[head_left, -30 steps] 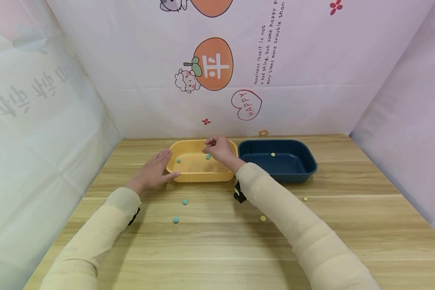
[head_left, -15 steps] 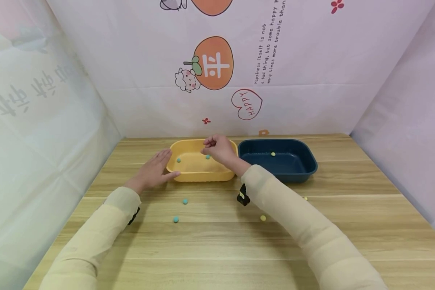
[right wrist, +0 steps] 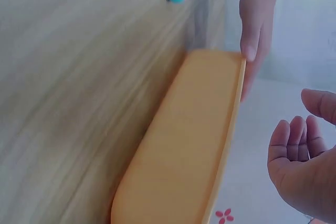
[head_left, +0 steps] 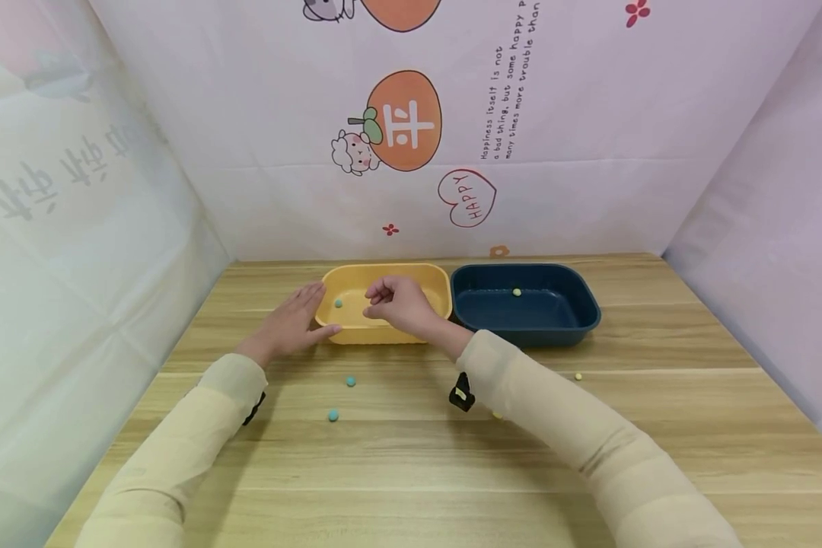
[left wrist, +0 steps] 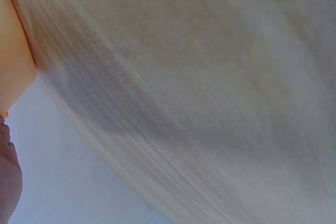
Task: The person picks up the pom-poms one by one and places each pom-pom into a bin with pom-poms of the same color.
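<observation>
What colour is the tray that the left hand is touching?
The tray is yellow-orange, seen best in the head view.

A wood-grain tabletop (head_left: pixel 397 472) is spanning the head view's lower half. Just below centre, a yellow tub (head_left: pixel 370 336) and navy tub (head_left: pixel 562 336) are standing side by side; turquoise balls (head_left: pixel 333 415) are lying lower left, yellow ones (head_left: pixel 578 377) lower right.

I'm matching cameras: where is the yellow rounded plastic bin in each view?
Head: yellow rounded plastic bin, slightly left of centre.
Left wrist: probably it, looking orange, at the upper left edge.
Right wrist: from upper centre to bottom edge.
Shared landmark, head and right wrist: bare left hand touching its rim.
</observation>
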The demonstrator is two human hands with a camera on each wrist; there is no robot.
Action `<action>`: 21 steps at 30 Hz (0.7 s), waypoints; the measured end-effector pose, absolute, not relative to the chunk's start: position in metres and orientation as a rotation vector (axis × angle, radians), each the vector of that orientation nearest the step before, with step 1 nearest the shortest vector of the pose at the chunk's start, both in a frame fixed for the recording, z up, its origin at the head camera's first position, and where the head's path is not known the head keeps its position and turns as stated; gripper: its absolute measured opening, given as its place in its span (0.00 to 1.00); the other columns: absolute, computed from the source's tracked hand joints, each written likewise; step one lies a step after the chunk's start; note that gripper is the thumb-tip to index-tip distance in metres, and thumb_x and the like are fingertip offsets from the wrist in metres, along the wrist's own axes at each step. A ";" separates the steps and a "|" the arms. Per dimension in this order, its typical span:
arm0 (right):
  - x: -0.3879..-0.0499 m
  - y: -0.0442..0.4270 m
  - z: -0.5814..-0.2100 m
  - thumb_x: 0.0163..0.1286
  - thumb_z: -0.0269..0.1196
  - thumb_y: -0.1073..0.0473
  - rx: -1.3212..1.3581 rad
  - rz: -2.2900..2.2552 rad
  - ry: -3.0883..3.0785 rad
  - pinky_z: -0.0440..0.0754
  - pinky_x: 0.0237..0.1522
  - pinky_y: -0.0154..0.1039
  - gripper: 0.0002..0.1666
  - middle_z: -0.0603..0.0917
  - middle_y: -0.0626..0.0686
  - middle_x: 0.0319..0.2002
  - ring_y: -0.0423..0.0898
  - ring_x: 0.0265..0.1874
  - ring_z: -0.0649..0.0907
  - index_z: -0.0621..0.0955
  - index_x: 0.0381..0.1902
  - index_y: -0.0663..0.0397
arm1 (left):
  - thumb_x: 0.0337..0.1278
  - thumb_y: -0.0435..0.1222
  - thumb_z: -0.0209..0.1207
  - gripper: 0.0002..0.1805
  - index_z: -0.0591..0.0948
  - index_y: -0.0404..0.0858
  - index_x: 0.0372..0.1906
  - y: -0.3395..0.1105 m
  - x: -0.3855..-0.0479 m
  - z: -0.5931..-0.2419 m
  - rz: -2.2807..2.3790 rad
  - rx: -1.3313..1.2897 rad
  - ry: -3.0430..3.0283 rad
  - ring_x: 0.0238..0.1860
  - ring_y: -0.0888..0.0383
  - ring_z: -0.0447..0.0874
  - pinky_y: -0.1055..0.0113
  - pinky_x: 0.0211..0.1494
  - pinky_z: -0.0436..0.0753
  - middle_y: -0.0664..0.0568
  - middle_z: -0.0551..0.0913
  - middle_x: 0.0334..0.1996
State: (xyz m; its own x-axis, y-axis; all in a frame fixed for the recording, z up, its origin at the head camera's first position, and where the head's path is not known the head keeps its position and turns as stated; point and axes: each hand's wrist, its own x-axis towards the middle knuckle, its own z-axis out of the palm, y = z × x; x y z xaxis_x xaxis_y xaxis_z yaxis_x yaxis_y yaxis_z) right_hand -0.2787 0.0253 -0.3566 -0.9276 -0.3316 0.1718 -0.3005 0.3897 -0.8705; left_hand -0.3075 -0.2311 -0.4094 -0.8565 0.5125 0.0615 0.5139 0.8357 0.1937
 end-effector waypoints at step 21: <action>-0.233 0.000 -0.387 0.58 0.70 0.71 -0.857 -1.381 2.455 0.79 0.36 0.28 0.10 0.83 0.59 0.38 0.39 0.31 0.78 0.82 0.37 0.62 | 0.66 0.65 0.43 0.52 0.45 0.29 0.76 -0.233 -0.308 -0.411 -0.362 -0.843 -2.996 0.76 0.45 0.39 0.53 0.76 0.41 0.38 0.44 0.76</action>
